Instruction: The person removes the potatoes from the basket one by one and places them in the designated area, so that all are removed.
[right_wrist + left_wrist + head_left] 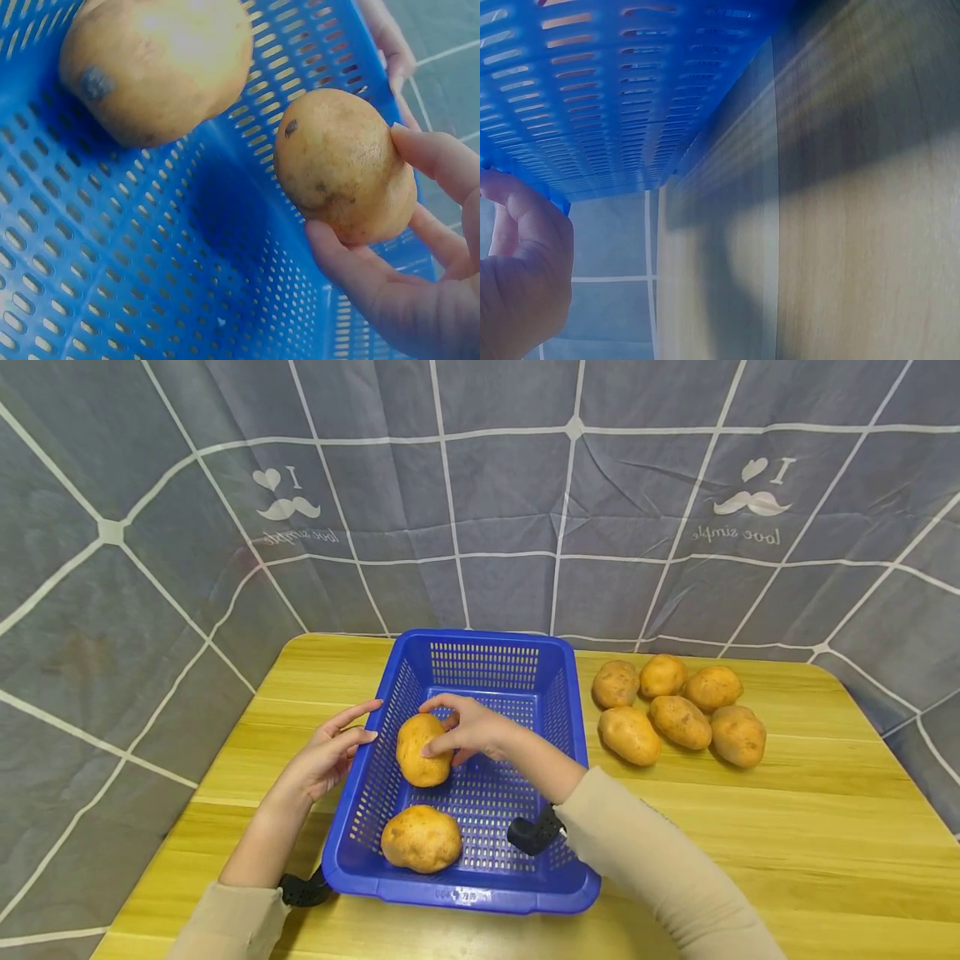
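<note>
Inside the blue plastic basket [462, 894], my right hand [472, 729] holds a potato [422, 749] between thumb and fingers, near the left wall. In the right wrist view this potato [345, 166] shows dark spots, with the thumb and fingertips on its sides. A second potato [422, 838] lies at the near left corner of the basket. My left hand [326, 756] is at the basket's left rim, fingers extended and holding nothing. In the left wrist view the left hand [525, 262] is beside the slotted outer wall [615, 97]; fingertip contact is partly hidden.
Several potatoes [679, 722] lie in a group on the wooden table [750, 843], right of the basket. A grey curtain [510, 502] with white lines hangs behind and to the left of the table. Black wrist-worn devices [534, 835] sit below both sleeves.
</note>
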Demonstrator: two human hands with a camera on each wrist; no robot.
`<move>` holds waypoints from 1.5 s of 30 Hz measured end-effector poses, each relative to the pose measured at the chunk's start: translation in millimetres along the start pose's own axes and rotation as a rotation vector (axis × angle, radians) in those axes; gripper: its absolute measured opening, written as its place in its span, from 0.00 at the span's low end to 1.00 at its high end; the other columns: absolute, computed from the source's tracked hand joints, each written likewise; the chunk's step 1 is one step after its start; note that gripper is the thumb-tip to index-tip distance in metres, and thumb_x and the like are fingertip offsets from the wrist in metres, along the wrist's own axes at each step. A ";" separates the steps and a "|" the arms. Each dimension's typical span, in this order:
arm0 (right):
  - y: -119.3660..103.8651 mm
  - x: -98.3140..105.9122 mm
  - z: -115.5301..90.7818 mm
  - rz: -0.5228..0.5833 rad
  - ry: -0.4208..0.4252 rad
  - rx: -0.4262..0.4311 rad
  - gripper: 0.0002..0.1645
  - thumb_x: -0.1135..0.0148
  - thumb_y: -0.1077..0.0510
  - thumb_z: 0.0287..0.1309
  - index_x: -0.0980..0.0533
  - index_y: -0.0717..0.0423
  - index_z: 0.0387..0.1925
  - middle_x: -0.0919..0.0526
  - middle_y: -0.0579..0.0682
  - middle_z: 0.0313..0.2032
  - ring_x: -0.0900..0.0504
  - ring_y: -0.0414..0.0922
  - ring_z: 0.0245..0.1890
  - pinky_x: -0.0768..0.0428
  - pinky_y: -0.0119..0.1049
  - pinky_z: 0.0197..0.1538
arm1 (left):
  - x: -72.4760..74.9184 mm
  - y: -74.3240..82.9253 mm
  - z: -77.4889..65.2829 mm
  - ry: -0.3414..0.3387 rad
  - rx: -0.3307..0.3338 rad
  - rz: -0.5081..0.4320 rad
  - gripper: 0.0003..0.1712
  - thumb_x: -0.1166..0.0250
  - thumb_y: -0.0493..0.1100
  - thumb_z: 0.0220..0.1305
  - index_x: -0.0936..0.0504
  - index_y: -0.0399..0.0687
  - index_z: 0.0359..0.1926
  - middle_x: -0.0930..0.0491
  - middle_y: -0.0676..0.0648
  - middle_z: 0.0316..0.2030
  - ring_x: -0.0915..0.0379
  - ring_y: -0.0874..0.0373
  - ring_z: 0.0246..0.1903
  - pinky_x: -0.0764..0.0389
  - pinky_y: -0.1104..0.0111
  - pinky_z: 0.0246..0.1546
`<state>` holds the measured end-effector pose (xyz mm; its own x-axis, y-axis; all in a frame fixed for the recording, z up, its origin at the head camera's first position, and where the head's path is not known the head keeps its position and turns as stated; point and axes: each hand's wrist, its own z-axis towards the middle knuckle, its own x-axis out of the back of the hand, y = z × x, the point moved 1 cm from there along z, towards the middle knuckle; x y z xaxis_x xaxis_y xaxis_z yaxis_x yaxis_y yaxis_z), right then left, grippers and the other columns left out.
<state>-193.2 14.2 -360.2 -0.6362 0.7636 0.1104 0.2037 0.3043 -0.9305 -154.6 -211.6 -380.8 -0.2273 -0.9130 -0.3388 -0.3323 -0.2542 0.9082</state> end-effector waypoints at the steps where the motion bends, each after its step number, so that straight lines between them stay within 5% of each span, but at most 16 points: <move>1: -1.2 0.5 -0.5 0.004 0.000 0.003 0.40 0.31 0.68 0.45 0.35 0.56 0.62 0.24 0.59 0.39 0.19 0.48 0.32 0.18 0.52 0.38 | 0.2 0.0 -0.1 0.000 -0.001 -0.002 0.23 0.48 0.30 0.64 0.22 0.62 0.48 0.19 0.46 0.33 0.18 0.57 0.28 0.17 0.68 0.29; 28: -40.5 23.7 -35.8 0.178 -0.029 0.109 0.36 0.35 0.72 0.47 0.33 0.54 0.59 0.30 0.62 0.49 0.21 0.53 0.41 0.17 0.47 0.39 | -0.4 1.0 -0.9 -0.018 0.011 -0.043 0.22 0.49 0.29 0.64 0.23 0.61 0.49 0.18 0.45 0.33 0.19 0.57 0.27 0.17 0.69 0.26; 45: -43.9 45.7 -65.6 0.156 0.000 0.118 0.38 0.36 0.71 0.48 0.35 0.53 0.62 0.31 0.63 0.51 0.20 0.54 0.41 0.17 0.47 0.42 | 0.0 -0.1 -0.6 -0.012 0.005 -0.032 0.22 0.48 0.30 0.64 0.24 0.61 0.50 0.19 0.45 0.32 0.19 0.58 0.25 0.17 0.70 0.25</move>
<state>-182.5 73.1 -291.4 -0.6034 0.7965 -0.0386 0.2114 0.1132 -0.9708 -154.1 -211.7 -380.7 -0.2270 -0.9006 -0.3708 -0.3441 -0.2820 0.8956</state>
